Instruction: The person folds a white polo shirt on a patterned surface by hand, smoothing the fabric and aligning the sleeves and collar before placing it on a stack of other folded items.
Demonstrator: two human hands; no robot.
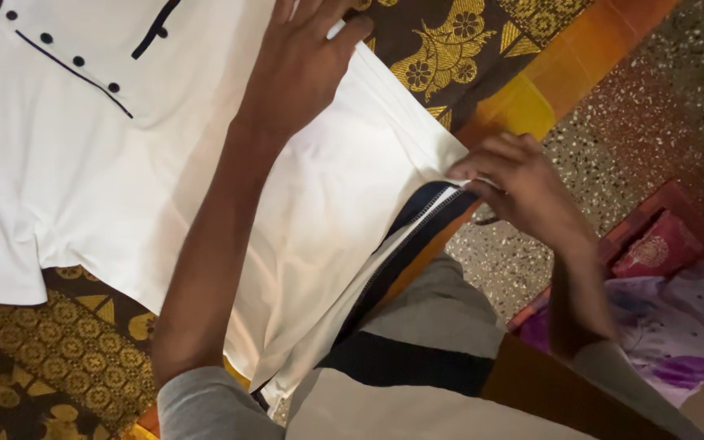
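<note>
A white shirt (91, 163) with dark piping and dark buttons lies spread on a brown cloth with gold patterns (50, 358). My left hand (303, 57) rests flat on the shirt near its far edge, fingers apart. My right hand (523, 191) pinches the shirt's lower corner, where a dark-trimmed hem (417, 224) shows, at the right side of the cloth.
A speckled stone floor (653, 106) lies to the right. A red basket (678, 212) with pink and purple-patterned fabric (686, 326) stands at the right edge. My grey and dark clothing (417, 342) fills the bottom middle.
</note>
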